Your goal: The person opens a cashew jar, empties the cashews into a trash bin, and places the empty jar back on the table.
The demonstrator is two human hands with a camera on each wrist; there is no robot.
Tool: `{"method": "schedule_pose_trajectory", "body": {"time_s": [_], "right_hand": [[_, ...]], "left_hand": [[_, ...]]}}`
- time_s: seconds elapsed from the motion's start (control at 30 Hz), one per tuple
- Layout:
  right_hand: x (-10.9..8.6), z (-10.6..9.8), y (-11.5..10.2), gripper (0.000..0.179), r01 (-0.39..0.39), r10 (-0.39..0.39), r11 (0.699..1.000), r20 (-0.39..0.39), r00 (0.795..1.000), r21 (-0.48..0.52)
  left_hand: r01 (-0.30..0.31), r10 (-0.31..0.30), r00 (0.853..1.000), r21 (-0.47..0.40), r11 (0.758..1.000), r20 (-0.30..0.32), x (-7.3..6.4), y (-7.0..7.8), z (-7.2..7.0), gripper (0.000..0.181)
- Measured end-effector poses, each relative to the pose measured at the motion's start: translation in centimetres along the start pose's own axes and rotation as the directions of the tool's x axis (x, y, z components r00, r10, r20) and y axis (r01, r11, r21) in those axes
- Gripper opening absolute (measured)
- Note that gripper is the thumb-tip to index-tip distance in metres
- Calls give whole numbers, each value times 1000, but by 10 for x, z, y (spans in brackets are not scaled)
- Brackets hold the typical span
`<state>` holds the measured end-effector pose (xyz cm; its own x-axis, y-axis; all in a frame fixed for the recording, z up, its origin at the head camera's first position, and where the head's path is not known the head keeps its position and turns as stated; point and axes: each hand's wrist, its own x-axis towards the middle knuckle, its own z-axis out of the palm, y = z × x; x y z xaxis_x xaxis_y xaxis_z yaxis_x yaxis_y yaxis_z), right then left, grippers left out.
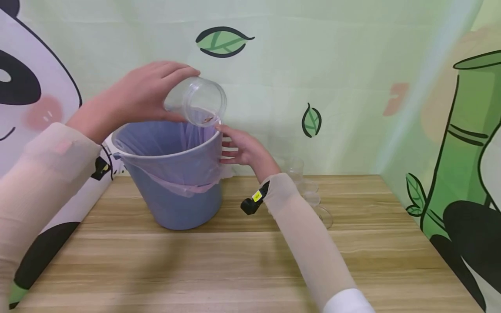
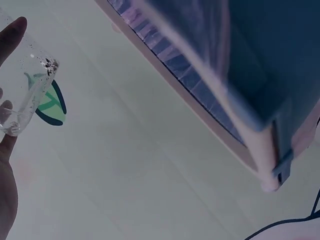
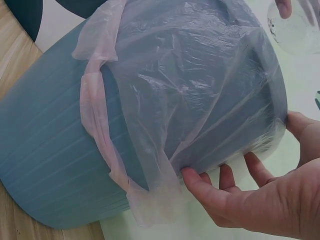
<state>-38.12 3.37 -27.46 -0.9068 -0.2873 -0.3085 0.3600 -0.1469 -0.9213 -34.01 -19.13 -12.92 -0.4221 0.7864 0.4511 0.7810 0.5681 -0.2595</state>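
My left hand (image 1: 152,91) grips a clear cup (image 1: 205,102) with thumb and fingers around its sides. The cup is tipped sideways above the far right rim of a blue trash bin (image 1: 182,191), its mouth turned to the right. Small dark bits cling inside near its lower edge, and they also show in the cup (image 2: 37,82) in the left wrist view. A thin pinkish bag (image 1: 156,141) lines the bin and folds over its rim. My right hand (image 1: 244,148) rests against the bin's right side, fingers spread along it and thumb at the rim.
Several clear round containers (image 1: 311,198) stand on the wooden table (image 1: 250,265) behind my right forearm, partly hidden by it. A printed cloth backdrop (image 1: 266,87) with leaves rises behind the table. The bin stands at the table's back left.
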Motion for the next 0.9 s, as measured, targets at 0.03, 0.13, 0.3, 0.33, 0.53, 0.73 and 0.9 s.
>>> {"method": "schedule_pose_trajectory", "body": {"time_s": [0.03, 0.13, 0.3, 0.33, 0.53, 0.73, 0.9], "right_hand": [[0, 0, 0, 67, 0, 0, 1000, 2, 1000, 2], [-2, -1, -1, 70, 2, -2, 1000, 15, 1000, 4], [-2, -1, -2, 73, 12, -12, 1000, 37, 999, 4], [-2, -1, -2, 72, 13, -13, 1000, 37, 999, 6], [-3, -1, -3, 74, 15, -15, 1000, 45, 999, 9], [-3, 1, -2, 74, 9, -9, 1000, 40, 999, 2], [-3, 2, -2, 74, 9, -9, 1000, 32, 999, -4]], "left_hand": [[17, -17, 1000, -10, 1000, -7, -2, 1, 1, 96], [67, -69, 997, -48, 997, -29, -7, 5, 3, 97], [156, -162, 986, -113, 981, -47, -14, 14, 5, 102], [176, -184, 982, -128, 976, -50, -15, 15, 6, 102], [266, -288, 955, -238, 934, -64, -19, 27, 14, 105], [332, -370, 928, -351, 876, -45, -20, 35, 19, 104], [404, -451, 893, -457, 793, 6, -22, 41, 21, 97]]}}
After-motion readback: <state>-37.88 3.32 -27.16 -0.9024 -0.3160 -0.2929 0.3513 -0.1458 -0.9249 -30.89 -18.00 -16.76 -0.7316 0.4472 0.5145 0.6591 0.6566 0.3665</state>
